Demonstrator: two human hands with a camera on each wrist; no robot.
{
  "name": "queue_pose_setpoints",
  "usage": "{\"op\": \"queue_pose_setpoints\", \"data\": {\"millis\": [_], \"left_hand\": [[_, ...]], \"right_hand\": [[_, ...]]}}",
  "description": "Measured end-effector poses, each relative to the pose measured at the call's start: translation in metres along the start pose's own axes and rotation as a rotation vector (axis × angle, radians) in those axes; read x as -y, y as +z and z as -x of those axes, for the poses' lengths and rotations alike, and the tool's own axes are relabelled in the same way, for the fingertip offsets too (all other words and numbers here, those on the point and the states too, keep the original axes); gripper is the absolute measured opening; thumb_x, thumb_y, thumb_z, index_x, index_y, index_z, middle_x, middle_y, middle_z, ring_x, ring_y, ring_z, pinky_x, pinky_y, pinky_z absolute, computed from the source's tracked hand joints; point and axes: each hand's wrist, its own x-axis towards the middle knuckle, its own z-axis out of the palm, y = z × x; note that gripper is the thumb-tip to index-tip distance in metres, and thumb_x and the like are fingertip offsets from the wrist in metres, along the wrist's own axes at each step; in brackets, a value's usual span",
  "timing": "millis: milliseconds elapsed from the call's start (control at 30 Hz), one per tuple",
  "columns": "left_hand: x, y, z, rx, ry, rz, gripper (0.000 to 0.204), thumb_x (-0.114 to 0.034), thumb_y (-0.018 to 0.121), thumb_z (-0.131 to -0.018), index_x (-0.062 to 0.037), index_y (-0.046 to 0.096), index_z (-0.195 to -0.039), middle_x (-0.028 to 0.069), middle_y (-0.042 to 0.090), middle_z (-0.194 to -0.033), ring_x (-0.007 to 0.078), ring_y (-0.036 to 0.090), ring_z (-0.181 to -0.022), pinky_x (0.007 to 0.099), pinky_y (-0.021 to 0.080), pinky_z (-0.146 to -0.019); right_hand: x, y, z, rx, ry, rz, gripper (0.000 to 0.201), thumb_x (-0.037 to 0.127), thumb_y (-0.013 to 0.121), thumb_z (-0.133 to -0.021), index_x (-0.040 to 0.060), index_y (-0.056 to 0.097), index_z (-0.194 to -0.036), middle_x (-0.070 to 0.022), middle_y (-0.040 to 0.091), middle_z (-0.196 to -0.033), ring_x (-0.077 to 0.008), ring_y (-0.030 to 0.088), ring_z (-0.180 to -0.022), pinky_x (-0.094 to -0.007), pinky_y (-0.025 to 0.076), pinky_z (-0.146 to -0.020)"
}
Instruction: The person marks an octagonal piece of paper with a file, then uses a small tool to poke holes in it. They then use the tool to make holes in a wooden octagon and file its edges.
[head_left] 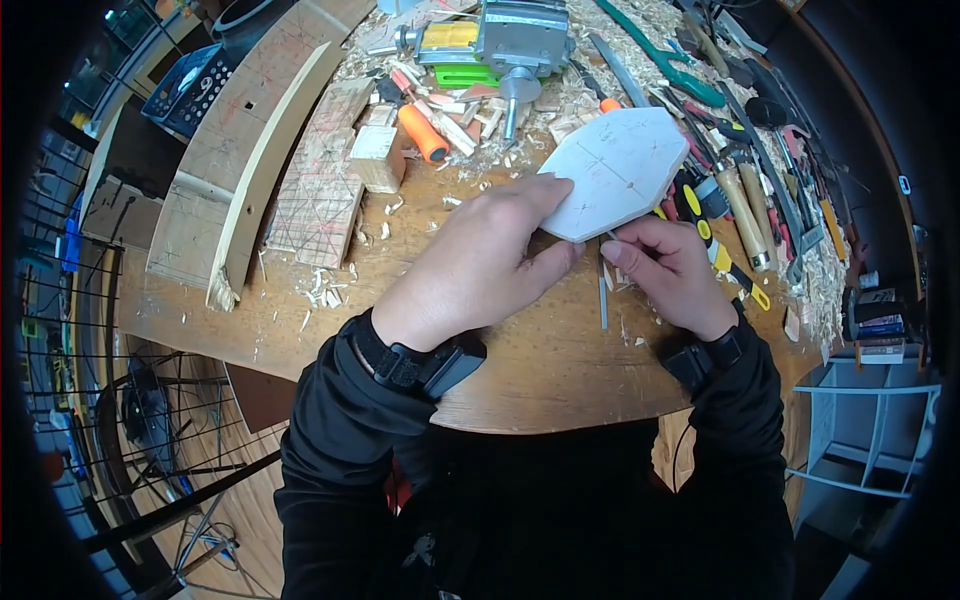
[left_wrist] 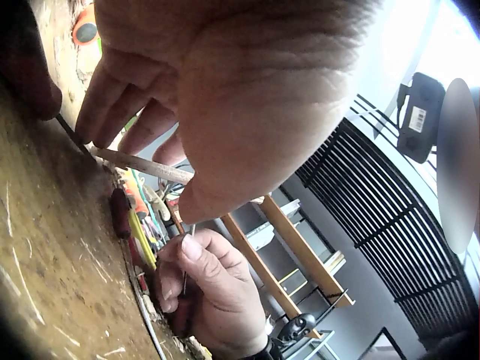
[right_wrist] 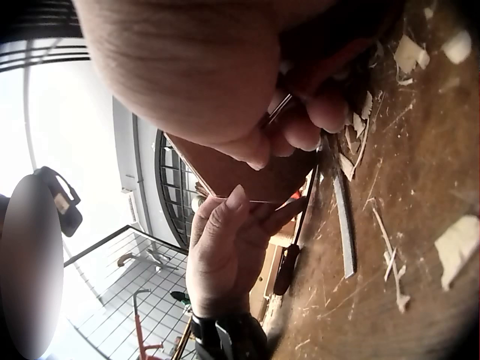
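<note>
A pale octagonal board (head_left: pixel 622 165) with pencilled lines is held above the bench, its marked face up. My left hand (head_left: pixel 475 255) grips its left side, thumb at the near edge; the left wrist view shows the board edge-on (left_wrist: pixel 146 166) beside the left hand (left_wrist: pixel 232 97). At the board's near right edge, my right hand (head_left: pixel 675 275) pinches a thin metal piece (left_wrist: pixel 185 277) between thumb and fingers. That piece (right_wrist: pixel 279 109) also shows under the right hand (right_wrist: pixel 195 82); whether its tip touches the board is hidden. A narrow flat metal strip (head_left: pixel 603 295) lies on the bench below.
A curved wooden strip (head_left: pixel 262 170), a marked plank (head_left: pixel 318 180) and a wood block (head_left: pixel 378 158) lie left. A vise (head_left: pixel 520 45) stands behind, near an orange-handled tool (head_left: pixel 423 134). Several tools, including a wooden handle (head_left: pixel 740 218), lie right among shavings. The bench edge (head_left: pixel 530 431) is near.
</note>
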Motion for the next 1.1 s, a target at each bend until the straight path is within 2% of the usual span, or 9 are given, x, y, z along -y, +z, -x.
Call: {"op": "queue_pose_setpoints", "data": {"millis": [367, 800, 1100], "left_hand": [[-0.0015, -0.0005, 0.0001, -0.006, -0.002, -0.004, 0.05, -0.014, 0.071, -0.085, 0.0078, 0.054, -0.127, 0.0277, 0.064, -0.11, 0.036, 0.067, -0.095, 0.0366, 0.052, -0.083], [-0.0028, -0.0012, -0.0003, 0.007, -0.008, 0.011, 0.048, -0.012, 0.071, -0.086, 0.0084, 0.054, -0.126, 0.027, 0.064, -0.111, 0.0339, 0.068, -0.094, 0.0353, 0.052, -0.082], [-0.003, -0.0006, -0.0008, 0.009, -0.008, -0.011, 0.048, -0.014, 0.071, -0.086, 0.009, 0.054, -0.125, 0.0265, 0.063, -0.114, 0.036, 0.067, -0.1, 0.0364, 0.052, -0.085]], "right_hand": [[0.0044, -0.0012, 0.0001, 0.023, 0.04, -0.013, 0.02, 0.015, 0.064, -0.096, -0.0047, 0.065, -0.094, -0.0016, 0.06, -0.075, -0.0057, 0.049, -0.068, -0.0233, 0.042, -0.06], [0.0043, -0.0016, -0.0005, 0.016, 0.0, 0.011, 0.02, 0.015, 0.064, -0.095, -0.005, 0.065, -0.094, -0.003, 0.06, -0.075, -0.0067, 0.05, -0.069, -0.0245, 0.042, -0.062], [0.0037, -0.0015, -0.0007, 0.014, -0.006, 0.011, 0.019, 0.014, 0.065, -0.095, -0.0049, 0.065, -0.093, -0.0035, 0.06, -0.075, -0.007, 0.05, -0.069, -0.0248, 0.043, -0.062]]}}
